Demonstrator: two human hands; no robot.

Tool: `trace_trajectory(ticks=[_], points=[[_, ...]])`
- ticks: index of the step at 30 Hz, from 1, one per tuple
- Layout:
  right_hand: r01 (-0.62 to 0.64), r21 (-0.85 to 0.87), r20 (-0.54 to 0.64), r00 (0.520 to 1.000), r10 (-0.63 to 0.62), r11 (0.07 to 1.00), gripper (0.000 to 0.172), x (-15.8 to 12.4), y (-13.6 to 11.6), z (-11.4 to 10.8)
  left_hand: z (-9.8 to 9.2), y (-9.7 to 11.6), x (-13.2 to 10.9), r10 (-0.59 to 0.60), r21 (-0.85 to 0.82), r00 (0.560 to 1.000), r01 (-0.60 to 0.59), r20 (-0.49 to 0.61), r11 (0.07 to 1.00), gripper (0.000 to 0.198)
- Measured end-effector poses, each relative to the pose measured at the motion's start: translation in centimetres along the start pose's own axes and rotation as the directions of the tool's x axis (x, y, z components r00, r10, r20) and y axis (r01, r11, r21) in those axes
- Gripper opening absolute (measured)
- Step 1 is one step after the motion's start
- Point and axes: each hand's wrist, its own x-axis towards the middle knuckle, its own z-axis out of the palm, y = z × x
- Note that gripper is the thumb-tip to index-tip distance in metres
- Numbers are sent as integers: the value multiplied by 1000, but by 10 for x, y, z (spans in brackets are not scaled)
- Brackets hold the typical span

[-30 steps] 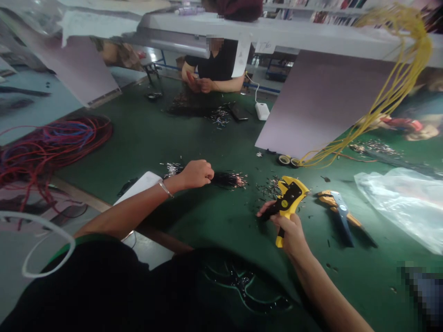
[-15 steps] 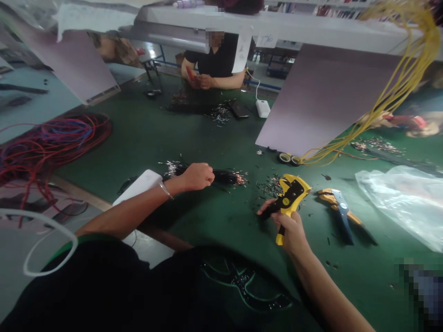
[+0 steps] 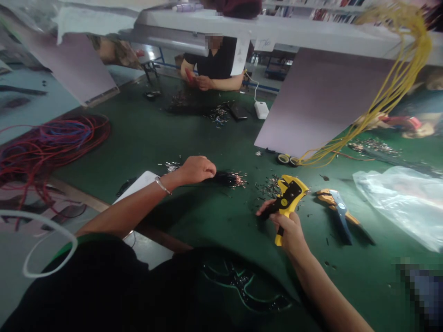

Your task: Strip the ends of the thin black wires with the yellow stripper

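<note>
Live from my seat: the left hand (image 3: 194, 170) has its fingers (image 3: 205, 167) curled shut over a black wire bundle (image 3: 228, 179) lying crosswise on the counter (image 3: 138, 138), copper ends reaching toward the yellow wire stripper (image 3: 289, 196) (clenched in the right hand (image 3: 290, 230)).

Your left hand (image 3: 194, 170) sits slightly higher in the frame than a moment ago, shifted up and a little left along the bundle of black wires (image 3: 226, 179), and the metal bangle (image 3: 162, 185) on your wrist has moved with it, above the white pad (image 3: 136, 190).
</note>
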Motion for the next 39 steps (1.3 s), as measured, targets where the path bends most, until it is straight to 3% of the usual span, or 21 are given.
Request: trace_trajectory(ticks=[6,13,18,23,31,39], points=[[8,12,32,999,-8,1000,26,1,5,-3,-13,13,16,84,-59,981,-96,-175,994,19],[30,8,51,998,-31,1000,28,4,7,-4,-12,46,35,13,-94,956,-42,-293,995,18],[4,10,70,998,-4,1000,30,4,3,-4,2,82,46,-65,-194,968,17,-242,981,15],[-21,1,70,997,20,1000,30,4,1,-4,11,103,54,-119,-279,973,60,-199,958,14],[-40,76,59,998,35,996,30,5,-5,-5,18,107,52,-193,-452,966,95,-174,887,15],[14,25,21,1000,-14,1000,30,5,-5,-6,19,111,49,-200,-534,966,84,-164,841,14]])
